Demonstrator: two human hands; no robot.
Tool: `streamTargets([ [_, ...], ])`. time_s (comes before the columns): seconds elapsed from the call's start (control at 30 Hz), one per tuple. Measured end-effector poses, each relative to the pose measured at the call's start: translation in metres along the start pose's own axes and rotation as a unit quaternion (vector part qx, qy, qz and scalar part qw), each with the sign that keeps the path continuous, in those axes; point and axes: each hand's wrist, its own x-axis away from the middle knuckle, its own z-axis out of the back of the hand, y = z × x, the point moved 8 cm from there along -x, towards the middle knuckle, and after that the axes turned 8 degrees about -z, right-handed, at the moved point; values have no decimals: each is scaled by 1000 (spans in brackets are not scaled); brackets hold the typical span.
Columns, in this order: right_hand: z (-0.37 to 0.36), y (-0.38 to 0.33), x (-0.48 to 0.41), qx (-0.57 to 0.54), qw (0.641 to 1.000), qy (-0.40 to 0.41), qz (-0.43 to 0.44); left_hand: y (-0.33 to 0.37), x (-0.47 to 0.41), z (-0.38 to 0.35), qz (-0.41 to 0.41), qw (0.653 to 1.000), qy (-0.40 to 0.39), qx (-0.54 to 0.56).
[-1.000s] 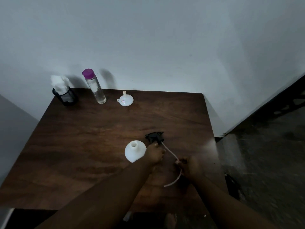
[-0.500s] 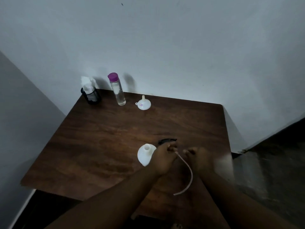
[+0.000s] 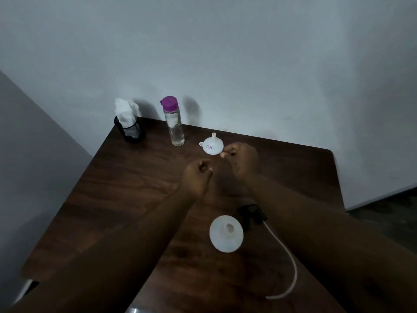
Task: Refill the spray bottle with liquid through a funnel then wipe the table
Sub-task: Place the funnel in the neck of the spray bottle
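Observation:
The white spray bottle [image 3: 226,233] stands open-necked on the dark wooden table [image 3: 126,188]. Its black trigger head [image 3: 249,214] lies beside it on the right, with the white dip tube [image 3: 290,263] curling toward me. A white funnel [image 3: 212,144] rests upside down near the back edge, spout up. My right hand [image 3: 240,158] hovers just right of the funnel, fingertips pinched near its rim, holding nothing. My left hand [image 3: 197,177] floats mid-table, fingers curled, empty. A clear bottle with a purple cap [image 3: 173,122] stands left of the funnel.
A black mesh holder stuffed with white tissue [image 3: 128,124] sits at the back left corner. Pale walls close in behind and to the left. Dark floor [image 3: 383,213] lies past the table's right edge.
Both hands have left the trigger head and tube and reached toward the back of the table. The right hand now sits by the funnel. The trigger head lies on the table beside the bottle.

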Motion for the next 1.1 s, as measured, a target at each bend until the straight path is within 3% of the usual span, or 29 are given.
streamTargets([
  [0.13, -35, -18, -47, 21, 1000, -16, -1, -28, -16, 5, 38, 999, -15, 31],
  [0.33, -63, -32, -94, 97, 993, -26, 56, -68, -21, 22, 99, 993, 35, 61],
  [0.47, -74, -30, -106, 169, 982, -46, 73, -78, -22, 29, 117, 990, 49, 65],
  [0.6, -66, -27, -94, 150, 985, -40, 72, -72, -21, 35, 101, 993, 44, 49],
  [0.73, -41, -24, -52, 43, 994, -43, 92, -52, -17, 41, 28, 999, 23, -10],
  [0.83, -27, -9, -20, -87, 991, -104, 2, -37, -9, 47, -32, 999, 7, 10],
  [0.97, -12, 3, 34, -288, 923, -204, -154, -19, 9, 41, -53, 995, -25, 87],
  [1.1, -4, 19, 74, -354, 871, -234, -247, 4, 40, 36, -46, 985, 8, 164],
])
